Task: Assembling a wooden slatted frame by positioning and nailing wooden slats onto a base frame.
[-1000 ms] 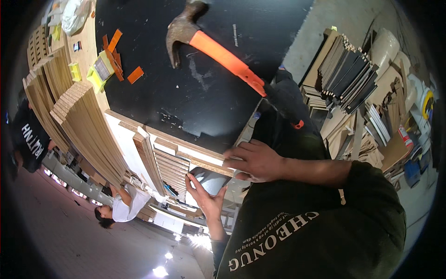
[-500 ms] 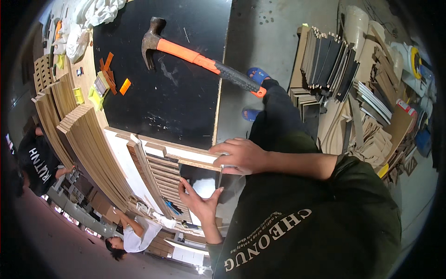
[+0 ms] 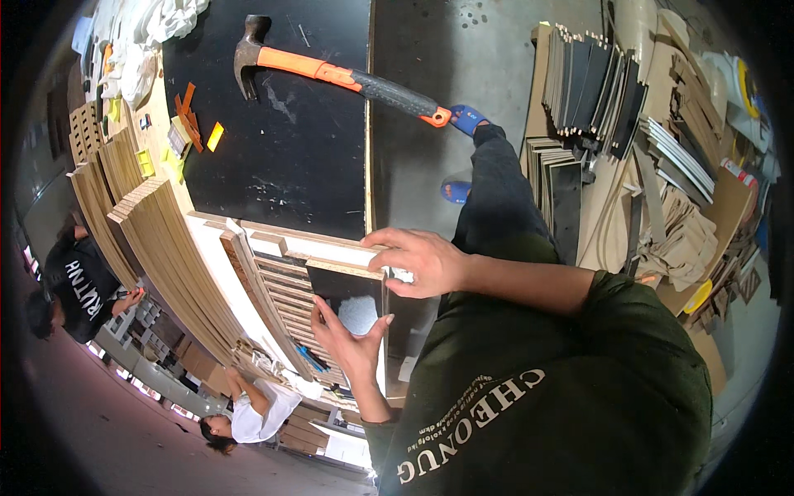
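My right hand (image 3: 426,263) is curled round the near end of a white-faced wooden frame (image 3: 327,255), fingers bent over its corner, with a small white bit showing between fingers and thumb. My left hand (image 3: 351,343) is spread, thumb and forefinger wide apart. It is at a dark panel (image 3: 331,283) inside the frame, beside a pale grey patch (image 3: 358,312). A row of thin wooden slats (image 3: 281,298) runs left of this hand. Beyond the frame, a claw hammer (image 3: 318,70) with an orange and black handle lies on a black board (image 3: 306,157), its handle end past the edge.
Stacked long wooden strips (image 3: 165,240) stand on the left. Orange pieces (image 3: 188,116) and white cloth (image 3: 157,29) lie at the far left. Bundled dark boards (image 3: 591,87) and scrap wood are on the right. Co-workers in a black shirt (image 3: 78,277) and a white shirt (image 3: 260,413) are at left.
The view has shifted, so the hammer and board appear farther left. Both hands stay at the frame, and the right fingers look a little more bent.
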Available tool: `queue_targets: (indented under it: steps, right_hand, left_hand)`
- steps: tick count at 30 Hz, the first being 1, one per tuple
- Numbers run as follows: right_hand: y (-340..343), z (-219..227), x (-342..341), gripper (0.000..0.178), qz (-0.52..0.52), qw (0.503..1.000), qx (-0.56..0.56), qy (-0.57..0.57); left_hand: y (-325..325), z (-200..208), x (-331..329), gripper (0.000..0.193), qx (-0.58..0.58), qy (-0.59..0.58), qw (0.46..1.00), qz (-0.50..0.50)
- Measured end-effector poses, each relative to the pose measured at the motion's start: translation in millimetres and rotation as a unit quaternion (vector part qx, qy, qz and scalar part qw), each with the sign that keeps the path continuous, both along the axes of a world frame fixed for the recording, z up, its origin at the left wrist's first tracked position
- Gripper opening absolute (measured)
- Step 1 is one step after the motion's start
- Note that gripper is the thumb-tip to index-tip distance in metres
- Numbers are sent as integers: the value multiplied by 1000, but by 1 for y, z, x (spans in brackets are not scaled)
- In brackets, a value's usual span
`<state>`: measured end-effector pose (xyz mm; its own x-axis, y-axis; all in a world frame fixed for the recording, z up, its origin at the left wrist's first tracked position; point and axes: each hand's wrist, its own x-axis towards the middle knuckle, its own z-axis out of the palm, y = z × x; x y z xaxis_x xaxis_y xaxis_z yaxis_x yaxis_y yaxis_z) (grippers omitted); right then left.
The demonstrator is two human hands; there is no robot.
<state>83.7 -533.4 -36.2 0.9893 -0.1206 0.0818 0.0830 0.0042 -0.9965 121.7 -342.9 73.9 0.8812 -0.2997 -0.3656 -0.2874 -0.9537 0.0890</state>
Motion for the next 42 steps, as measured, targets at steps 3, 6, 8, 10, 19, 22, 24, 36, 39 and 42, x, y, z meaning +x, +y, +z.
queue_targets:
  steps: [3,6,8,10,19,22,24,36,39,42]
  right_hand:
    - [5,-2,-2,26,-14,1000,9,0]
    - [7,-3,-3,26,-26,1000,17,-1]
    - [8,-4,-3,26,-30,999,21,-2]
    - [9,-6,-3,25,-33,999,28,-6]
    - [11,-7,-2,24,-51,998,33,-18]
    - [9,-8,-3,24,-44,998,42,-20]
    - [9,-8,-3,24,-41,998,39,-17]
    - [-4,31,13,33,7,992,-114,50]
    - [0,45,16,30,19,985,-131,107]
    - [4,44,14,28,21,981,-157,109]
  left_hand:
    - [-1,0,0,123,12,-1,1000,2]
    - [0,-1,0,123,10,2,1000,1]
    - [1,-1,0,123,6,0,1000,-1]
    - [2,-2,0,123,4,-1,1000,-2]
    - [3,-2,0,124,10,-4,1000,-8]
    - [0,-1,0,123,12,-1,1000,-4]
    - [-1,-1,0,123,14,1,1000,1]
    - [0,7,0,120,-12,-31,998,52]
    - [0,6,1,114,0,-12,998,64]
    - [-2,14,-1,110,4,-9,995,101]
